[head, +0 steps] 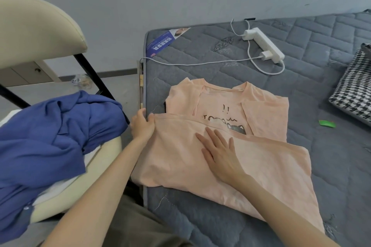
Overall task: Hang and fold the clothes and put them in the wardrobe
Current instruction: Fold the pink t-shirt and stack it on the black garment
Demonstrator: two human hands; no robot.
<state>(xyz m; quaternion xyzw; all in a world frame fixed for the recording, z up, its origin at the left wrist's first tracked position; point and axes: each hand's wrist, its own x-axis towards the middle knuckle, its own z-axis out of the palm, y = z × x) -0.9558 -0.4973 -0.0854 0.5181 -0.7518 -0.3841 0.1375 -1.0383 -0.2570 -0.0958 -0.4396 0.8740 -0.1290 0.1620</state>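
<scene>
A peach T-shirt (pixel 267 158) with a cat print lies on the grey quilted mattress (pixel 313 86), its sleeves folded in and its lower half folded up over the print. My left hand (pixel 143 126) grips the folded edge's left corner at the mattress side. Flat on the folded cloth, my right hand (pixel 219 150) presses down with straight fingers. A crumpled blue garment (pixel 50 136) lies on the cream chair (pixel 34 32) at the left.
A white power strip (pixel 267 45) with a plugged charger and white cables lies at the mattress's far side. A houndstooth bag (pixel 353 90) sits at the right edge. A small green scrap (pixel 327 123) lies near it. A blue label marks the mattress corner.
</scene>
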